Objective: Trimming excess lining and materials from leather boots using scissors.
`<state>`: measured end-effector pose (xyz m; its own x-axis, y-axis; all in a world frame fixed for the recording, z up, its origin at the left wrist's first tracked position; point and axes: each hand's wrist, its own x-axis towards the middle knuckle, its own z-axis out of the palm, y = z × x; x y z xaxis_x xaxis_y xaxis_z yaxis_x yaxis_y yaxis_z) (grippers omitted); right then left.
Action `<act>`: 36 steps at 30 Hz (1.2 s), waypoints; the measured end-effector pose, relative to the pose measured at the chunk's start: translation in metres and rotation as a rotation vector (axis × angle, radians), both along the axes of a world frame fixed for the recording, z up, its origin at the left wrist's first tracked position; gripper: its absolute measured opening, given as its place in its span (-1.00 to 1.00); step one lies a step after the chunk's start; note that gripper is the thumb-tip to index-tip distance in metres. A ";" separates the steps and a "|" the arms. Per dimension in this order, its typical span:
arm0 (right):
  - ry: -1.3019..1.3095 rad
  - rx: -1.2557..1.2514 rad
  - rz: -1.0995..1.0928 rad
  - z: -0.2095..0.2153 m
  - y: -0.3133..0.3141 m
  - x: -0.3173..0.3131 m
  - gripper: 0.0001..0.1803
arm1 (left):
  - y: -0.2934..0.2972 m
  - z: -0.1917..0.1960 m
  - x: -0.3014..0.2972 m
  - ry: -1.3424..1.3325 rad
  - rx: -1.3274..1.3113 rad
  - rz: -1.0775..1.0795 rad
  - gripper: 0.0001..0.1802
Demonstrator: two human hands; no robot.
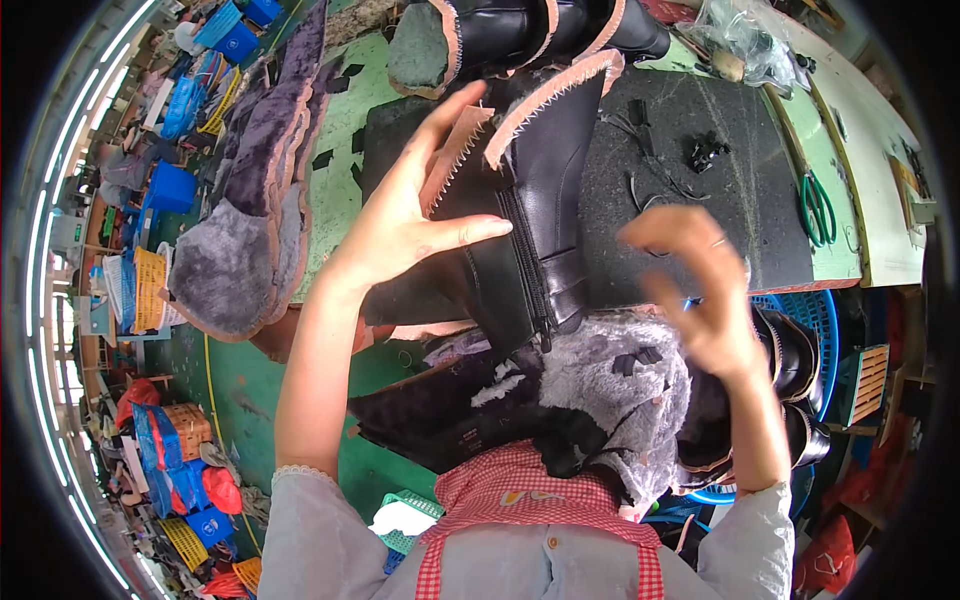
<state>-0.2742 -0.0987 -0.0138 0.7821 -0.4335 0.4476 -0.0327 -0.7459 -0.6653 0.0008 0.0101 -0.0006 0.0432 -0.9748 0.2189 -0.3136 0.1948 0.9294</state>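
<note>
A black leather boot upper (550, 200) with a dark zipper (522, 260) and a tan, zigzag-stitched top edge lies at the near edge of the bench. My left hand (405, 215) holds its left flap, the thumb lying across to the zipper and the fingers behind the stitched edge. My right hand (705, 285) is raised to the right of the upper, apart from it. It is blurred by motion, with the fingers curled, thumb and forefinger apart and nothing seen between them. Grey fleece lining (620, 400) hangs below the upper, over my lap.
A dark mat (690, 130) on the green bench carries black scraps (708, 152) and strips. Green-handled scissors (817, 210) lie at the right. Fleece-lined pieces (235, 255) are stacked left, more black uppers (500, 40) at the back. A blue basket (826, 350) holds boots.
</note>
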 end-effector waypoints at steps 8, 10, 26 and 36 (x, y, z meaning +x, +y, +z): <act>0.228 -0.294 -0.758 -0.014 -0.107 -0.103 -0.68 | 0.011 -0.016 -0.011 0.112 -0.160 0.172 -0.21; 0.081 0.027 -0.615 -0.010 -0.097 -0.105 -0.72 | 0.010 -0.010 -0.018 0.121 -0.159 0.167 -0.46; -0.006 -0.062 0.283 0.002 0.022 0.020 -0.61 | 0.007 -0.010 -0.024 0.149 -0.133 0.089 -0.69; 0.065 0.323 0.352 0.016 0.008 0.046 -0.92 | 0.013 -0.005 -0.015 0.140 -0.060 0.143 -0.55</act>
